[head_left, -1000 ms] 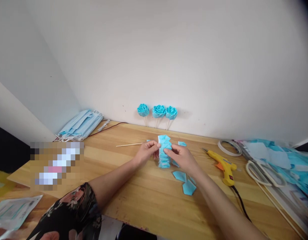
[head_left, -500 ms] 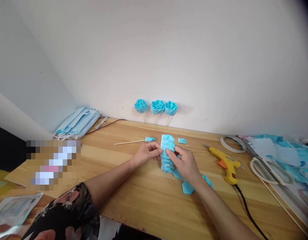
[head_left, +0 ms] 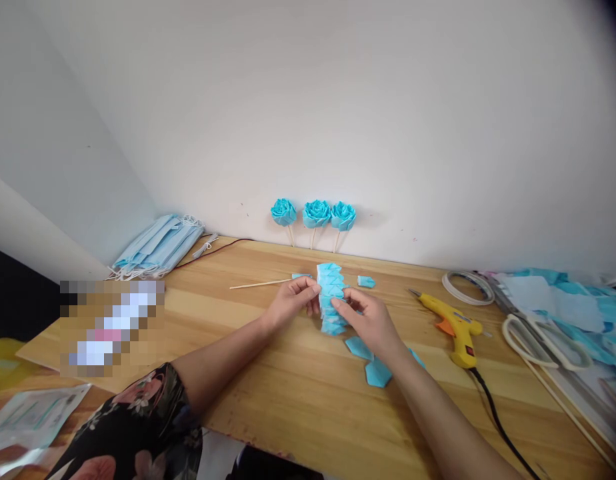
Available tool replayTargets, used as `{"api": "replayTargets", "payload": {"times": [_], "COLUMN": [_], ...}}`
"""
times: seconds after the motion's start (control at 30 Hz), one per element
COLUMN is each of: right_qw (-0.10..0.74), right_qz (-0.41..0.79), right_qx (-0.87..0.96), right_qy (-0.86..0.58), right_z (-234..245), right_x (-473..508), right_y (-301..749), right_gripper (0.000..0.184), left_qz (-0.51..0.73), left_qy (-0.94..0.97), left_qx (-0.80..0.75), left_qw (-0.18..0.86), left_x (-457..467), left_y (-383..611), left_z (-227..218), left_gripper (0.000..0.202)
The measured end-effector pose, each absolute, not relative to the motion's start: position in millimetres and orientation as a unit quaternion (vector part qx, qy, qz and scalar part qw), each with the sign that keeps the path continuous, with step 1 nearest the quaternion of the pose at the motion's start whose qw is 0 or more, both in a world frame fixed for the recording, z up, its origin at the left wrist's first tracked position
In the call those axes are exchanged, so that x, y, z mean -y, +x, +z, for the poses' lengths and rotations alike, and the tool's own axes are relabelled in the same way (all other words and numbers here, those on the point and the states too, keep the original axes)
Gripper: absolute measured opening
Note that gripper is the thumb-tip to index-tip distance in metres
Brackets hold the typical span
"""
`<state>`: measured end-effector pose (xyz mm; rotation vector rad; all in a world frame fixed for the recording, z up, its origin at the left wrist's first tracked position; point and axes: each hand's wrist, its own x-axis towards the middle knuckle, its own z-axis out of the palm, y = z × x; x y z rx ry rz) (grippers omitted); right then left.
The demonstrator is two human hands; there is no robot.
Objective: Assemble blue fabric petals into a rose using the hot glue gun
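Observation:
Between my hands stands a strip of overlapping folded blue petals (head_left: 331,288), upright above the table. My left hand (head_left: 299,299) pinches its left edge with thumb and fingertips. On the other side my right hand (head_left: 369,317) grips the strip, thumb across the front and fingers behind. Loose blue petal pieces (head_left: 378,372) lie under and beside my right wrist. Behind my left hand is a thin wooden stick (head_left: 258,284) whose tip bears a blue piece, partly hidden. One small folded petal (head_left: 366,281) rests just beyond my right hand.
Three blue flowers on sticks (head_left: 317,213) lean against the wall. To the right are a yellow glue gun (head_left: 453,327) with a black cord, scissors (head_left: 543,343), a white coil (head_left: 468,288) and blue fabric scraps (head_left: 563,300). Face masks (head_left: 158,243) are piled at the left.
The petal strip has risen slightly and moved a little left, showing more overlapping petals. My left fingers now sit higher along its edge. The lower loose petal pieces lie clear of the strip.

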<state>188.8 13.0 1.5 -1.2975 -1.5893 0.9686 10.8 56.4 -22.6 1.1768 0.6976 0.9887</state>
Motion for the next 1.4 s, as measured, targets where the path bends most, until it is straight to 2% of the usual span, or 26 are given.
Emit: {"api": "replayTargets", "payload": {"times": [0.13,0.53,0.8,1.03,1.4], "right_qw": [0.423,0.415,0.43,0.437,0.409], "right_qz": [0.363,0.335,0.433,0.382,0.389], "right_qx": [0.63,0.652,0.618,0.621,0.636], "right_qy": [-0.541,-0.538,-0.495,-0.527,-0.526], "right_z": [-4.6,-3.4,-4.1,-6.7,-7.3], "right_x": [-13.8,-14.4,-15.7,-16.8,-16.0], "right_y": [189.3,191.0,194.1,193.5,193.0], "right_gripper": [0.033,0.042,0.04,0.039,0.041], "left_qz": [0.422,0.363,0.43,0.42,0.441], "left_qy": [0.537,0.577,0.557,0.578,0.558], "left_qx": [-0.297,-0.306,-0.322,-0.307,-0.291], "left_qw": [0.667,0.665,0.633,0.629,0.64], "left_x": [-55.4,-53.2,-57.4,-54.5,-56.2], "left_y": [11.2,9.0,8.4,9.3,12.9], "left_z": [-21.0,-18.6,-22.2,-16.3,-18.1], "left_gripper": [0.053,0.05,0.046,0.05,0.049]}}
